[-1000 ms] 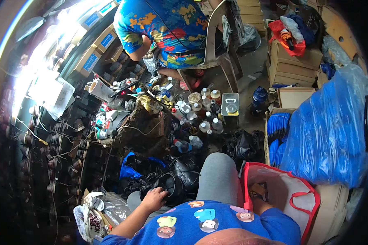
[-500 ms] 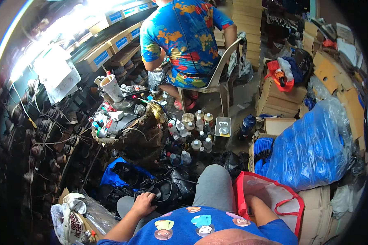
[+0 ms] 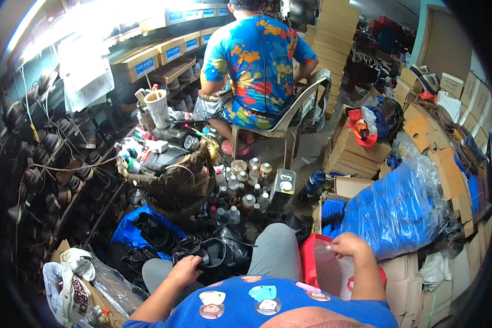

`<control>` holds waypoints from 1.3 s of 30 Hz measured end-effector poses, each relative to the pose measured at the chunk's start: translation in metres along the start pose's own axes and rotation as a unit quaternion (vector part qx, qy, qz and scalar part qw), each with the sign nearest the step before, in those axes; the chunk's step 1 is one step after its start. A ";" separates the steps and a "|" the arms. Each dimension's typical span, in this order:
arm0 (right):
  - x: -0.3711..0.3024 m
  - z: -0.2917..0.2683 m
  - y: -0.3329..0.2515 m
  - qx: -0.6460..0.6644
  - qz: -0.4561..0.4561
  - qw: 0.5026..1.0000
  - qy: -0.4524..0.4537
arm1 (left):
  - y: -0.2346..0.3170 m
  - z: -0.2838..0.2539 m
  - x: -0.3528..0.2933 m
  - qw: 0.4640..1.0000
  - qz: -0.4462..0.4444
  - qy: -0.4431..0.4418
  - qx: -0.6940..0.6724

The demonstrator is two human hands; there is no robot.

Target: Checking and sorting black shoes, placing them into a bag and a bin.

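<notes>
My left hand (image 3: pixel 187 269) is by my left knee, its fingers closed at the near edge of a black shoe-like piece (image 3: pixel 216 252) with a dark opening. More black pieces lie around it, beside a blue plastic bag (image 3: pixel 127 229). On the other side, my right hand (image 3: pixel 350 245) is raised over the rim of a red bag (image 3: pixel 308 262) with a pale inside, which stands against my right leg. Its fingers are pinched together; a small whitish bit shows at the fingertips, too small to name.
Several bottles (image 3: pixel 248 201) and a metal can (image 3: pixel 283 185) stand ahead, near a cluttered round stand (image 3: pixel 169 175) with a cup of tools. A person (image 3: pixel 257 65) sits on a plastic chair (image 3: pixel 290 123), back turned. At right lies a clear-wrapped blue bundle (image 3: pixel 393 210); shoe racks (image 3: pixel 54 180) line the left.
My right hand has come up out of the red bag, fingers pinched. My left hand stays at the black piece. The view has shifted slightly.
</notes>
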State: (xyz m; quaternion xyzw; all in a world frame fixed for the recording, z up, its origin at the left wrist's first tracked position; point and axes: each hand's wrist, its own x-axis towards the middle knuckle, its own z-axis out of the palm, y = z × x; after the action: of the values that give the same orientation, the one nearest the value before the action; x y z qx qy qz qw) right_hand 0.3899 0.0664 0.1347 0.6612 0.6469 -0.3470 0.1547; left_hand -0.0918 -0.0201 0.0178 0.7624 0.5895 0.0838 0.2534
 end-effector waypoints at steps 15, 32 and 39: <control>0.023 0.008 -0.173 -0.028 -0.588 0.800 0.119 | 0.111 -0.111 0.040 0.959 0.211 0.121 -0.145; 0.072 0.061 -0.064 0.803 -0.245 0.491 -0.231 | 0.045 -0.111 -0.031 0.893 0.070 0.403 -0.188; 0.063 0.047 -0.039 0.701 -0.247 0.666 -0.057 | 0.031 -0.159 -0.051 0.843 0.072 0.513 -0.144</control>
State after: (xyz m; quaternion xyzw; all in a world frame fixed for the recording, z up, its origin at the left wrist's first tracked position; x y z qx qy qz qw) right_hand 0.3353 0.0868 0.0691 0.3693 0.3423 -0.7609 -0.4092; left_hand -0.1484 -0.0280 0.1778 0.6058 0.5600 0.5650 0.0149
